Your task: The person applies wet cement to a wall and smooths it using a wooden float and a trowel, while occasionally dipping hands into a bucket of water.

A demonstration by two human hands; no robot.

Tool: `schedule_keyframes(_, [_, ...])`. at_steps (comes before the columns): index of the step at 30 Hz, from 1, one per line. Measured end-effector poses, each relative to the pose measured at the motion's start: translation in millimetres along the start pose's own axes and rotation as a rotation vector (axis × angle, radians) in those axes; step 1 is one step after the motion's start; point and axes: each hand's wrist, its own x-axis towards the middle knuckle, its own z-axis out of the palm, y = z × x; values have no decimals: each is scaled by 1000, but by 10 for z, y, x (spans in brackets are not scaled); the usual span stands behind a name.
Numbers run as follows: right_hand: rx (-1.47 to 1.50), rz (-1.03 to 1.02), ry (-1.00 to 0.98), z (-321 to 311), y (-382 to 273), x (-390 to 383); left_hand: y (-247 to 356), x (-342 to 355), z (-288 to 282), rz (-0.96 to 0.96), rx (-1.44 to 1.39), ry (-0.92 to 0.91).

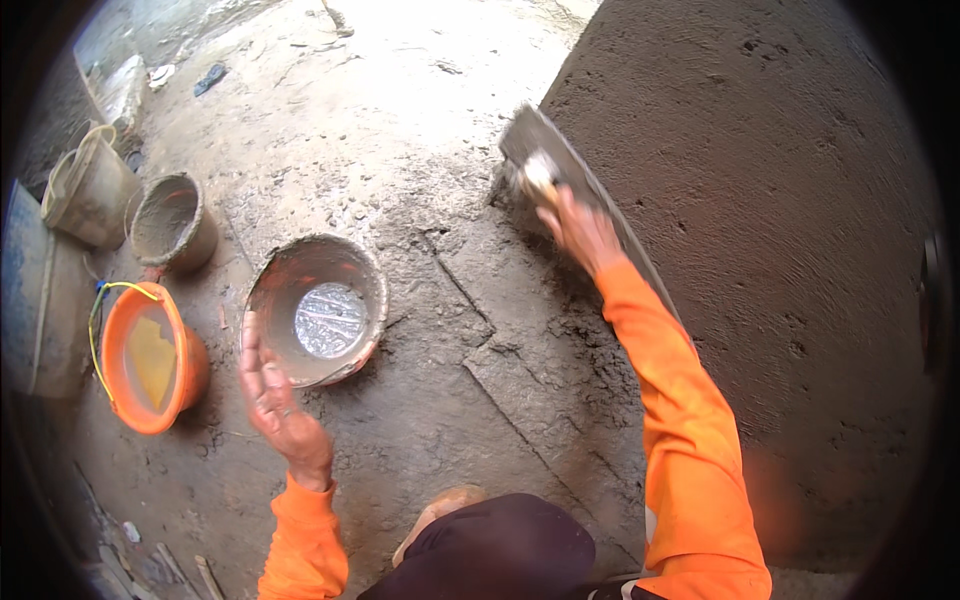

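Observation:
My right hand (585,228) reaches forward to the lower edge of the plastered grey wall (760,240). Its fingers are closed on a small hand tool (541,177) with a tan handle and a bright, whitish head. Motion smears that head, so its exact kind does not show. The tool is at the far end of a long grey strip (622,222) along the wall's edge; whether this is a board or plaster I cannot tell. Fingers stretched out, my left hand (283,415) is empty beside the near left rim of a mortar-smeared bucket (376,300) with a little shiny wet stuff inside.
An orange bucket (197,365) with murky water and a yellow handle stands at the left. Behind it are a mud-coated bucket (200,245) and a pale bucket (105,195). Wet mortar covers the cracked, rough floor (420,420). Scrap sticks (208,577) lie at lower left.

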Motion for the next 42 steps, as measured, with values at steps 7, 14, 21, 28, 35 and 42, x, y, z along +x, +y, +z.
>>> schedule_keyframes(7, [131, -25, 200, -1051, 525, -1177, -224, 104, -835, -44, 243, 142])
schedule_keyframes(14, [188, -174, 296, -1240, 159, 701, -316, -43, -222, -165, 113, 145])
schedule_keyframes(21, [111, -36, -230, 388, 78, -170, 4, 24, 130, -170, -77, 172])
schedule_keyframes(28, [138, -166, 174, -746, 512, -1051, -228, -25, -969, -153, 277, 222])
schedule_keyframes(35, [299, -54, 8, -526, 57, 240, -25, 103, 26, -256, -54, 124])
schedule_keyframes(42, [143, 18, -140, 98, 589, -1810, 266, 100, 256, -123, -30, 12])
